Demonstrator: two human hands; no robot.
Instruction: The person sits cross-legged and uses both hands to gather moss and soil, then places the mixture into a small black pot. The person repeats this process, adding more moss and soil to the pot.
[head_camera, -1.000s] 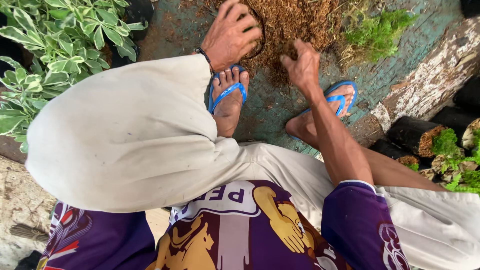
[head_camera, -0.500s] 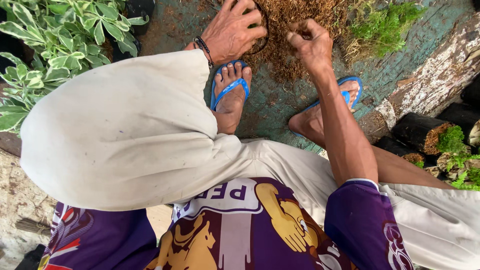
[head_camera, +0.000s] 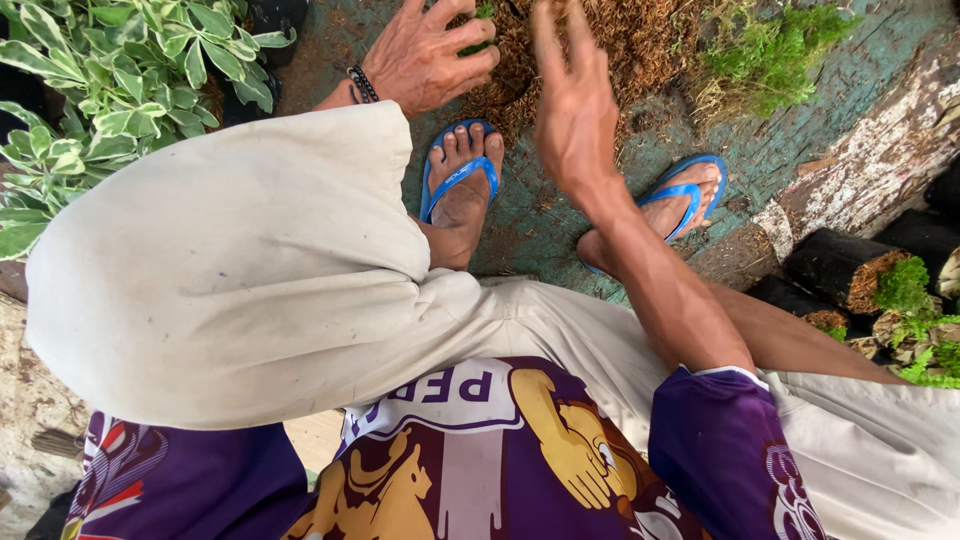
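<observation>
While the person squats in blue sandals (head_camera: 455, 180) on the green floor (head_camera: 540, 225), the right hand (head_camera: 572, 110) hangs open and empty just short of the brown fibre heap (head_camera: 640, 45). Beyond, the left hand (head_camera: 425, 60) curls around a green sprig (head_camera: 478, 30) at the heap's edge; the frame's top cuts the heap off.

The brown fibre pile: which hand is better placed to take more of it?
Probably the right hand: it hovers open over the brown fibre pile. The left hand is curled around a small green plant.
</observation>
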